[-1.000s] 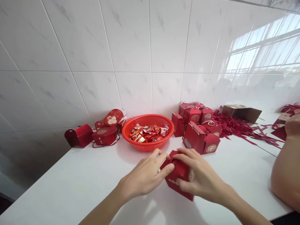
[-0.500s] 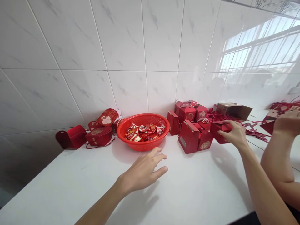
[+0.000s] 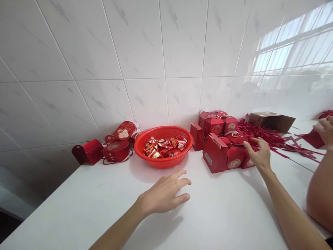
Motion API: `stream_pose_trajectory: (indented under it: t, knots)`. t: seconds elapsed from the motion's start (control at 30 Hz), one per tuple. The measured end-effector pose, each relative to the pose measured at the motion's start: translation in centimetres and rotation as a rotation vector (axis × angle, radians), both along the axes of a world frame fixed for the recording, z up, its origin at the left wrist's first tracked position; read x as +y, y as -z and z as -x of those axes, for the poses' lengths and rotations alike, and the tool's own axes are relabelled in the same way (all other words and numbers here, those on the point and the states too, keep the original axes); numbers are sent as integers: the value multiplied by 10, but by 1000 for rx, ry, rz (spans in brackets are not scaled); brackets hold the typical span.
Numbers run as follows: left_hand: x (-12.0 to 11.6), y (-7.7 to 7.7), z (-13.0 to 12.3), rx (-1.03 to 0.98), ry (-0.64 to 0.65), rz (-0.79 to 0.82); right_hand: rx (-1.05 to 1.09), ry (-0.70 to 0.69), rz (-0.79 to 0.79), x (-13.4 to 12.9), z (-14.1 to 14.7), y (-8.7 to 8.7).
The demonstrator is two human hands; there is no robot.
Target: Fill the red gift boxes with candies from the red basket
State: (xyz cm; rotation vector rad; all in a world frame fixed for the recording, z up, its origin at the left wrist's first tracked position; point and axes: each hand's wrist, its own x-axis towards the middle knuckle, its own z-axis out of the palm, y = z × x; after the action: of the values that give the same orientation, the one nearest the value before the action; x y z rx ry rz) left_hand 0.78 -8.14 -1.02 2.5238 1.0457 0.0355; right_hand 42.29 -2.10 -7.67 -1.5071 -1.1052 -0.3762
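My left hand [image 3: 169,192] hovers over the white table with its fingers apart and nothing in it. Just beyond it stands a red plastic basket [image 3: 162,163] with red-wrapped sweets [image 3: 166,147] inside. My right hand [image 3: 258,154], thumb and fingers spread, is beside the right end of a group of red boxes. The small red box [image 3: 249,162] nearest that hand stands against a red box with a gold round emblem [image 3: 234,159]. To their left is a taller red box with a side window [image 3: 214,156].
More red boxes [image 3: 116,151] lie left of the basket by the tiled wall. Red ribbon strips [image 3: 267,135] and an open cardboard box [image 3: 275,121] are at the back right. At the right edge, another person's hand [image 3: 325,132] holds a red piece.
My right hand has let go of the small red box, which now stands beside the others. The view has shifted slightly; my left hand stays open.
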Motion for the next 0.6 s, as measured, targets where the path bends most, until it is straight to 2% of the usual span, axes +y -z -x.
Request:
stream_pose_trajectory:
  t: [0.1,0.2,0.27,0.37,0.43,0.5,0.57,0.6]
  knots:
    - [3,4,-3,2,23,11,-99,-7,-145,-15,34,-24]
    - [7,9,-5,2,32,10,-244,-162,-267,-33,88,-40]
    - [11,8,-4,-40,41,-1,-377,-357,-321,-45,125,-39]
    - [25,-6,11,-207,-15,-48,-539,-655,-210,-60,170,-21]
    - [40,-19,34,-345,-137,-139,-623,-804,-147,-65,187,-5]
    - [62,-28,64,-467,-367,-319,-629,-898,-73,-68,195,10]
    - [88,-28,99,-440,-604,-557,-602,-945,-5,-68,198,20]
    - [100,-24,115,-340,-721,-638,-591,-957,20,-68,198,24]
